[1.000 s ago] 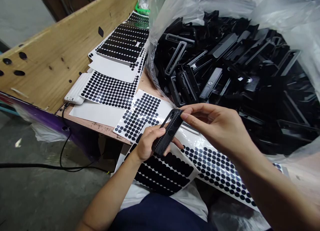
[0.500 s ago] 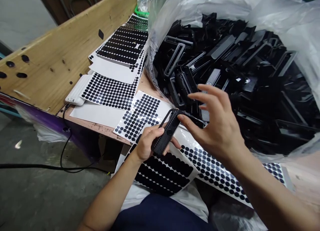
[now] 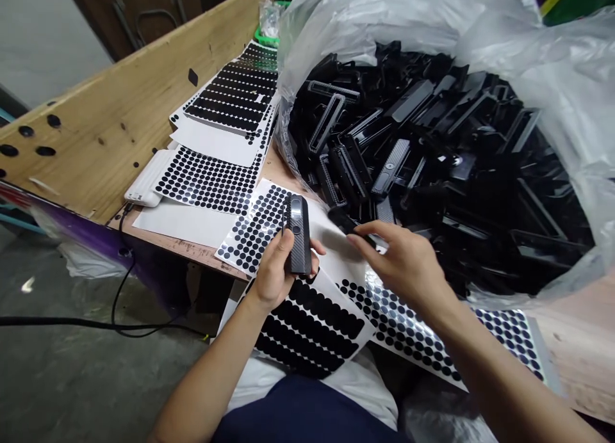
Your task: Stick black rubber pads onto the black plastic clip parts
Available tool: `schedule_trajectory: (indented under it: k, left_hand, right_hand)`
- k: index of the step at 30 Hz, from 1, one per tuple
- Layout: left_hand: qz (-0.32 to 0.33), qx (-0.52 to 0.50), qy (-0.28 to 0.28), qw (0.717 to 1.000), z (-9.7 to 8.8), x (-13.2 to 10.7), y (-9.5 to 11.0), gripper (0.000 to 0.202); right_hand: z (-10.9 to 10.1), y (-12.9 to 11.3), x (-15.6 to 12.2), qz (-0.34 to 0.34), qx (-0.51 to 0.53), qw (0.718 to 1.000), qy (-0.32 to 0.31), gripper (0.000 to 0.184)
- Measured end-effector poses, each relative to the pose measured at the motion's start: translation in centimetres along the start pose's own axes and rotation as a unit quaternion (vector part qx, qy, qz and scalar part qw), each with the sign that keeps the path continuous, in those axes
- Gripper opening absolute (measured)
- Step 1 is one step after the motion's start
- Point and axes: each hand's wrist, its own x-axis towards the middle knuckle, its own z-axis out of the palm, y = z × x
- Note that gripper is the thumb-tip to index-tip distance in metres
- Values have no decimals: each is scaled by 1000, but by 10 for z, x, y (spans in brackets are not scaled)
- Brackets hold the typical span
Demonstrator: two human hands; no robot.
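Observation:
My left hand [image 3: 275,270] is closed around a narrow black plastic part [image 3: 298,235] with a carbon-fibre pattern and a round dark spot mid-face. That part stands nearly upright above the sticker sheets. At the near rim of the bag, my right hand [image 3: 398,254] pinches the end of another black plastic part [image 3: 343,222] between thumb and fingers. Beneath my left hand lies a sheet of large black stickers [image 3: 312,328]. A sheet of round black dots [image 3: 262,228] is just behind it, and another dotted sheet [image 3: 408,328] runs under my right forearm.
A large clear plastic bag [image 3: 567,97] full of black plastic parts [image 3: 408,104] takes up the right side. More sticker sheets [image 3: 230,97] lie along a wooden board [image 3: 120,91]. A white power bank [image 3: 148,180] with a cable and a green basket [image 3: 266,38] are also there.
My left hand has turned its part more upright. My right hand has moved off that part, down and slightly left, and its spread fingers have closed on another black part by the bag.

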Motion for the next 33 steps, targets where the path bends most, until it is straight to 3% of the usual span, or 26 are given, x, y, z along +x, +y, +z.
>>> schedule_trajectory:
  k: [2, 5, 7, 9, 13, 17, 19, 21, 23, 25, 29, 31, 33]
  left_hand:
    - [-3, 0, 8, 1000, 1, 0, 0, 45]
    - [-6, 15, 21, 1000, 2, -2, 0, 44]
    - [-17, 28, 26, 999, 2, -2, 0, 45]
    - [-19, 34, 30, 999, 2, -3, -1, 46]
    - [-11, 23, 29, 999, 3, -2, -2, 45]
    - [-28, 8, 38, 999, 3, -1, -2, 51]
    - [-42, 8, 22, 999, 2, -2, -2, 53]
    - [-50, 13, -1, 999, 0, -3, -2, 57]
    - [-62, 22, -29, 997, -2, -3, -2, 61]
    - [-79, 32, -57, 995, -3, -3, -2, 68]
    - [-79, 56, -54, 994, -2, -3, 0, 60]
    - [-63, 50, -37, 996, -2, -2, 1, 49]
    - [-39, 21, -9, 999, -2, -2, 1, 46]
  right_hand:
    - [-6, -11, -3, 103, 192, 976, 12, 30]
    - [-10, -30, -4, 196, 436, 876, -58, 41]
    - [-8, -39, -5, 217, 505, 828, -113, 44]
    - [-4, -44, -5, 217, 528, 810, -133, 41]
    - [-5, -44, -4, 195, 506, 826, -155, 41]
    - [-25, -47, 3, 87, 349, 881, -307, 35]
    - [-35, -53, 11, 21, 239, 891, -385, 34]
    - [-40, -60, 21, -23, 135, 899, -416, 33]
    - [-39, -67, 33, -50, 76, 914, -396, 30]
    - [-32, -72, 45, -60, 75, 938, -334, 33]
    - [-11, -72, 60, -39, 127, 983, -125, 45]
    - [-3, -64, 60, -18, 224, 974, -5, 41]
    - [3, -51, 56, 10, 296, 954, 54, 34]
